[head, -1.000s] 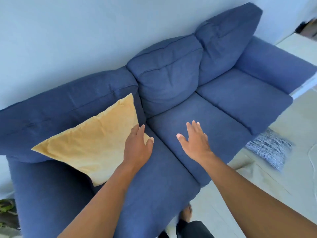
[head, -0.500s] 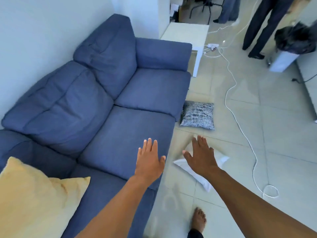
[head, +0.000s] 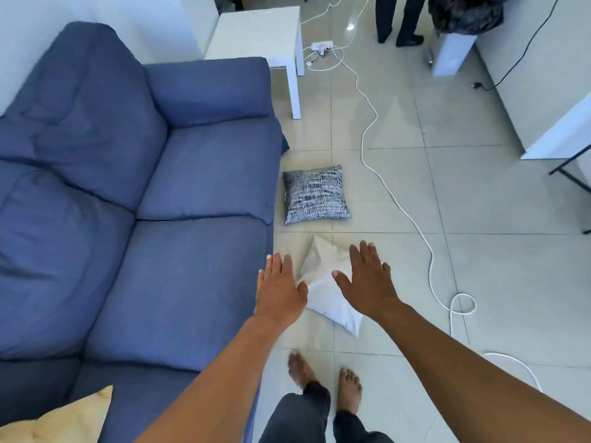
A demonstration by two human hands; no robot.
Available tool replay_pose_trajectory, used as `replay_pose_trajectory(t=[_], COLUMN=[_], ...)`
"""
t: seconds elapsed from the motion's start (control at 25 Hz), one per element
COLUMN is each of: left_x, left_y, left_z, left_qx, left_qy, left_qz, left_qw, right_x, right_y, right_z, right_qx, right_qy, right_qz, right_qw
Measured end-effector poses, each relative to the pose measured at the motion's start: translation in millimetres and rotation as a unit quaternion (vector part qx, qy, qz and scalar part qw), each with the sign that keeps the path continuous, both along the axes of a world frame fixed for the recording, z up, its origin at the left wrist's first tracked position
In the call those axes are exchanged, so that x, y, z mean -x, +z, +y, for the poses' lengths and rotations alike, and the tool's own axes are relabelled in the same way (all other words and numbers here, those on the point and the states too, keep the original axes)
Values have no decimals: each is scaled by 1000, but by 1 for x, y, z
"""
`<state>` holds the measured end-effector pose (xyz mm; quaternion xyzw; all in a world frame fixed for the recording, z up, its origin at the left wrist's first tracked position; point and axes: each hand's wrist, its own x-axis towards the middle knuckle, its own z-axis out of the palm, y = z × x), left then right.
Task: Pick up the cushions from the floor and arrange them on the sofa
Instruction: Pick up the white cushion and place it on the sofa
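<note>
A white cushion (head: 329,295) lies on the tiled floor just in front of the blue sofa (head: 179,273). My left hand (head: 281,289) hovers open above the sofa's front edge, beside the white cushion. My right hand (head: 367,279) is open with fingers spread, held over the white cushion and hiding its middle. A black-and-white patterned cushion (head: 315,195) lies flat on the floor farther away, close to the sofa. A yellow cushion (head: 64,423) rests on the sofa seat at the bottom left, partly out of frame.
A white cable (head: 412,219) snakes across the floor to the right, ending in a loop. A white side table (head: 256,36) stands beyond the sofa arm. Another person's legs (head: 396,20) stand at the far end. My bare feet (head: 323,378) are below the cushion.
The view has swung right, from the yellow cushion on the sofa to the floor. My left hand let go of the yellow cushion; both hands now hover by the white cushion.
</note>
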<state>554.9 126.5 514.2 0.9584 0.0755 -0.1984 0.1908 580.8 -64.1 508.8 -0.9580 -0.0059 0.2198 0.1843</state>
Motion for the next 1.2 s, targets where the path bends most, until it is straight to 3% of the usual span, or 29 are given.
replay_pose_trajectory(t=[0.32,0.52,0.76,1.0,1.2], left_x=[-76,-132,-185,-217,-243], left_y=[-55,-109,-238,-431,-538], left_z=[-5,-6,-11,-22,-20], left_qx=[29,35,16,-6,15], left_qy=[-20,-10,20,43,81], left_qz=[69,113,175,230,222], left_qw=[997,993,984,972,971], right_x=[-47,-91,-126,-147,-157], right_y=[-41,-103,-251,-442,-547], right_z=[-20,-30,-43,-64,-81], right_qx=[-13,-26,-49,-38,-51], right_qy=[-76,-118,-163,-188,-235], right_qz=[57,94,156,190,195], right_qw=[995,988,973,963,951])
